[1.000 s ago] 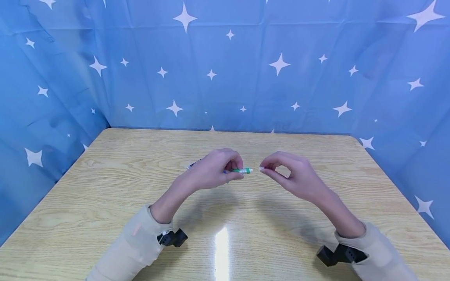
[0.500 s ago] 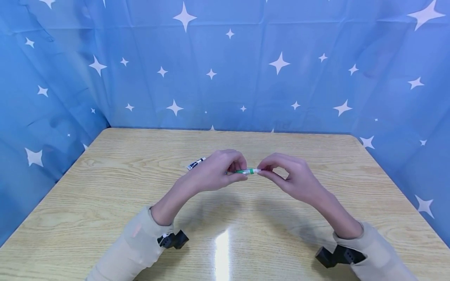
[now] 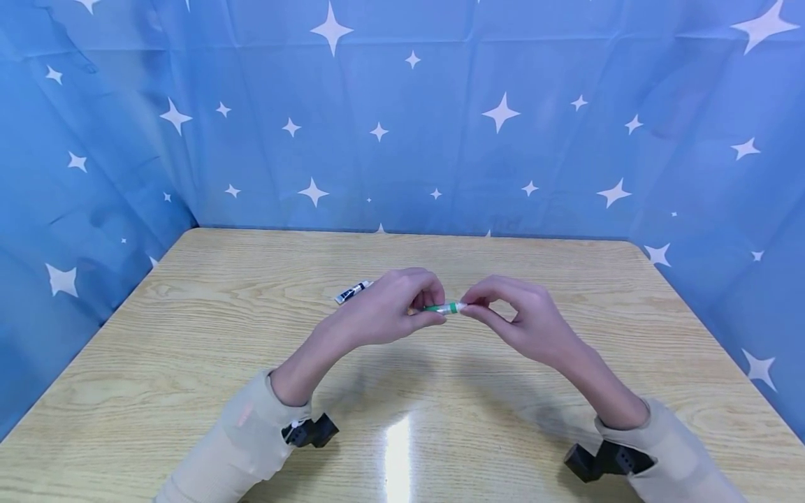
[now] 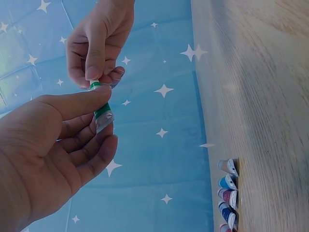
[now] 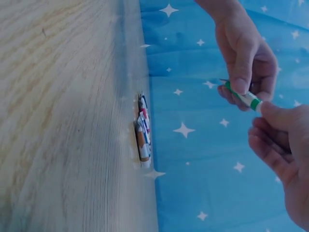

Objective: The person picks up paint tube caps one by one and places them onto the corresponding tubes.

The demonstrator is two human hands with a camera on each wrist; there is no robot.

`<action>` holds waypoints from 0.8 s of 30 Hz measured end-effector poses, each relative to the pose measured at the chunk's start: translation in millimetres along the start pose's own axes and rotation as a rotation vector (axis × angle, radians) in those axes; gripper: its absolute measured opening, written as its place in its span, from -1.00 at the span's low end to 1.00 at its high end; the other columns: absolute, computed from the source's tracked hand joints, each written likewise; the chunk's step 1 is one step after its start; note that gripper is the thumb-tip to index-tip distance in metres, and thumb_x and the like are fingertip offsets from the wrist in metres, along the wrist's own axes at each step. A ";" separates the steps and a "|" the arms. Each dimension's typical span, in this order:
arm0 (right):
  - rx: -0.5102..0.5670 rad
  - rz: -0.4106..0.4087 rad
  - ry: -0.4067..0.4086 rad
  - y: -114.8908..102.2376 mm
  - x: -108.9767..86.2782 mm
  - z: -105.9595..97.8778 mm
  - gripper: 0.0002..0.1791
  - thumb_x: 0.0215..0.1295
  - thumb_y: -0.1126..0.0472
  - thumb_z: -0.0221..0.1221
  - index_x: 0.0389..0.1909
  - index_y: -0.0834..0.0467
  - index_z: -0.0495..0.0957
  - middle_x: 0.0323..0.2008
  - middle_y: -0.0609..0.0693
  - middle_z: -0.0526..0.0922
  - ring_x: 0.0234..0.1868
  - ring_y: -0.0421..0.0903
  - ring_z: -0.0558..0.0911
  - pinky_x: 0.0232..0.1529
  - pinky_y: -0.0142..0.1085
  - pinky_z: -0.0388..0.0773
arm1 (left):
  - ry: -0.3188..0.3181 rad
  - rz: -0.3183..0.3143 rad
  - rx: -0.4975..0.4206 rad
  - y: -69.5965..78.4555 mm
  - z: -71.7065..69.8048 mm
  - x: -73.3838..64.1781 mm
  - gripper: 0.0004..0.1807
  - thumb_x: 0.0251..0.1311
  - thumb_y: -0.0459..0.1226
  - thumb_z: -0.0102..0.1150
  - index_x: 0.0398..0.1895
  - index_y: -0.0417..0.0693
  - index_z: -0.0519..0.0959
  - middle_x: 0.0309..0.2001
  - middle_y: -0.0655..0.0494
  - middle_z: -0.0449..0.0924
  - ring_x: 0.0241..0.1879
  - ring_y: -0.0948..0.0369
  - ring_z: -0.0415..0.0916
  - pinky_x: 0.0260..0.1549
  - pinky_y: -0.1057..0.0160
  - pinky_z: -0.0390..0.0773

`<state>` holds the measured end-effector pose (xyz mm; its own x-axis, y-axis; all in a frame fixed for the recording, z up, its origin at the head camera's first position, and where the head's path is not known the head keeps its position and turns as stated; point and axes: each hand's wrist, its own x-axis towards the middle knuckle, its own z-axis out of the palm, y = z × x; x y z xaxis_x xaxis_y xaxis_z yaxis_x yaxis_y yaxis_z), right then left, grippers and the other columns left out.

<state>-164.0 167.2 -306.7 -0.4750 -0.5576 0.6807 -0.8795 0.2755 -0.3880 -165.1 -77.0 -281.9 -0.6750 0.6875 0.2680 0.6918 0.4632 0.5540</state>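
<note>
My left hand (image 3: pixel 393 307) holds a small paint tube (image 3: pixel 449 308) with green bands, gripping its body between thumb and fingers above the table. In the left wrist view the flat, clear end of the tube (image 4: pixel 104 121) shows below the thumb. The right hand (image 3: pixel 527 318) meets it from the other side, thumb and forefinger pinching the white cap (image 3: pixel 462 306) at the tube's neck. Those fingertips mostly cover the cap. Seen from the right wrist, the tube (image 5: pixel 249 100) spans the short gap between both hands.
Several other paint tubes (image 4: pixel 228 197) lie in a row on the wooden table (image 3: pixel 189 363). In the head view one dark-labelled tube (image 3: pixel 352 291) shows behind the left hand, which hides the others. A blue star-patterned curtain (image 3: pixel 440 126) hangs behind and at the sides.
A second ago the cap was apart from the tube in the right hand. The left hand has shifted slightly right, and the cap now sits at the tube's neck.
</note>
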 end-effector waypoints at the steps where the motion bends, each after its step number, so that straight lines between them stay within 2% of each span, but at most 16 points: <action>1: -0.001 0.002 0.001 0.1 -0.3 0.1 -0.73 0.13 0.48 0.40 -0.21 0.11 0.69 -0.31 -0.13 0.71 -0.33 -0.25 0.65 -0.26 -0.48 0.57 | 0.001 0.001 0.002 0.1 0.0 -0.1 -0.86 0.26 -0.31 0.37 -0.23 -0.11 0.58 -0.37 0.18 0.52 -0.41 0.30 0.44 -0.38 0.41 0.51; 5: -0.004 0.006 0.004 0.4 -1.3 0.4 -0.93 0.32 0.28 0.33 -0.21 0.09 0.69 -0.32 -0.14 0.71 -0.34 -0.26 0.65 -0.29 -0.47 0.56 | 0.006 0.010 0.011 0.6 0.3 -0.3 -0.87 0.26 -0.32 0.37 -0.22 -0.12 0.59 -0.37 0.18 0.52 -0.42 0.30 0.44 -0.39 0.41 0.51; 9: -0.007 0.006 0.008 0.4 -1.5 0.5 -0.92 0.31 0.31 0.33 -0.23 0.08 0.69 -0.33 -0.15 0.70 -0.35 -0.26 0.63 -0.32 -0.47 0.54 | 0.012 0.016 0.019 1.6 0.5 -0.6 -0.87 0.27 -0.31 0.37 -0.22 -0.10 0.59 -0.36 0.20 0.52 -0.41 0.31 0.44 -0.39 0.40 0.52; 12: -0.013 -0.003 0.015 0.6 -1.6 0.7 -0.98 0.36 0.27 0.30 -0.26 0.08 0.69 -0.37 -0.15 0.69 -0.43 -0.29 0.58 -0.40 -0.49 0.50 | 0.016 0.021 0.027 3.3 0.4 -0.7 -0.88 0.28 -0.30 0.36 -0.21 -0.08 0.59 -0.35 0.21 0.53 -0.39 0.32 0.45 -0.37 0.40 0.53; 18: -0.024 -0.006 0.013 1.4 -3.0 1.8 -0.75 0.51 0.04 0.13 -0.34 0.03 0.67 -0.44 -0.19 0.65 -0.53 -0.35 0.46 -0.53 -0.52 0.39 | 0.012 0.032 0.026 6.7 1.3 -1.0 -0.89 0.29 -0.32 0.34 -0.20 -0.10 0.60 -0.33 0.20 0.54 -0.38 0.31 0.45 -0.35 0.39 0.53; 24: -0.035 0.012 0.013 1.0 -4.2 2.9 -0.76 0.51 0.13 0.15 -0.40 -0.01 0.65 -0.50 -0.21 0.62 -0.56 -0.35 0.47 -0.57 -0.53 0.39 | 0.022 0.037 0.027 8.2 2.3 -1.3 -0.88 0.27 -0.32 0.36 -0.21 -0.10 0.60 -0.33 0.20 0.53 -0.38 0.31 0.44 -0.36 0.40 0.53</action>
<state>-162.8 167.6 -311.8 -0.4857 -0.5441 0.6841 -0.8741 0.3097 -0.3742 -157.9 -72.9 -279.5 -0.6540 0.6923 0.3049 0.7228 0.4529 0.5220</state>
